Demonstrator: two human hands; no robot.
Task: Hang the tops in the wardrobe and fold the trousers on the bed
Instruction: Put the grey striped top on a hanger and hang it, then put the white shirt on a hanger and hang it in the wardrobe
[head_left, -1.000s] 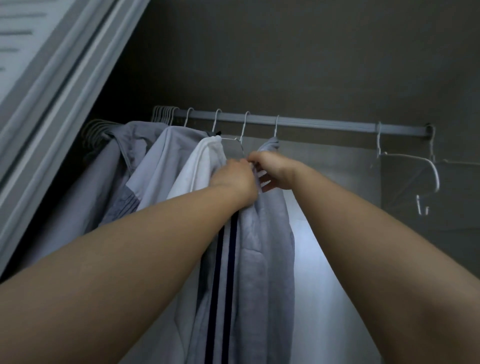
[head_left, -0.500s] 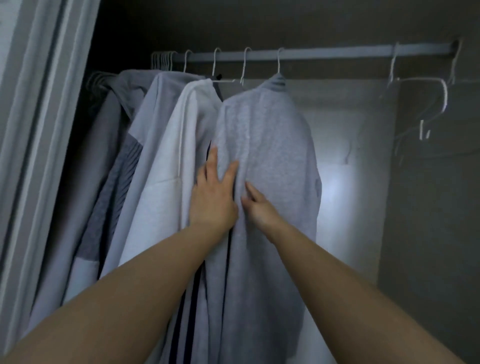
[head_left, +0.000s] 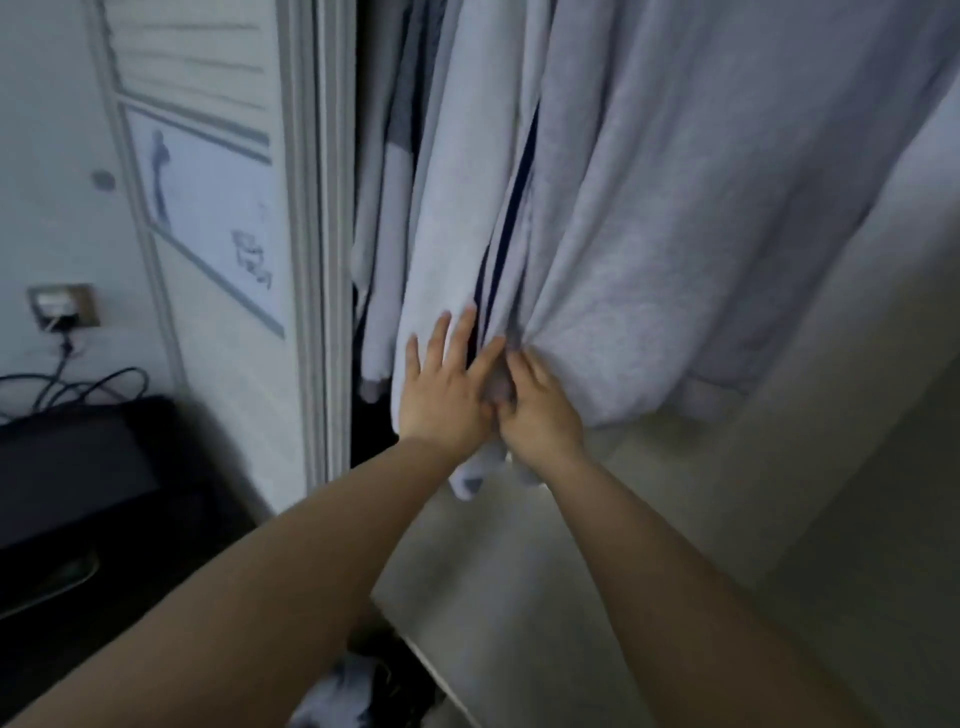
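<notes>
Wardrobe interior (head_left: 779, 519) fills right of the head view; pale floor panel and back wall visible below the clothes. White panelled door (head_left: 208, 218) stands at left, edge-on frame beside the hanging row.

Grey top (head_left: 701, 234): hangs at right of the row, largest garment, fabric drawn into folds converging at its lower left hem. White top with dark navy stripes (head_left: 467, 218): hangs just left of it, touching. Further grey garments (head_left: 384, 156) behind, toward the door.

Black unit (head_left: 72, 467) lower left, cables above it, wall socket (head_left: 62, 306) on the wall.

Left hand (head_left: 447, 389): fingers straight and spread, pressed flat on the white top's lower part. Right hand (head_left: 535, 410): fingers curled, pinching the gathered hem of the grey top. Hands touch each other.
</notes>
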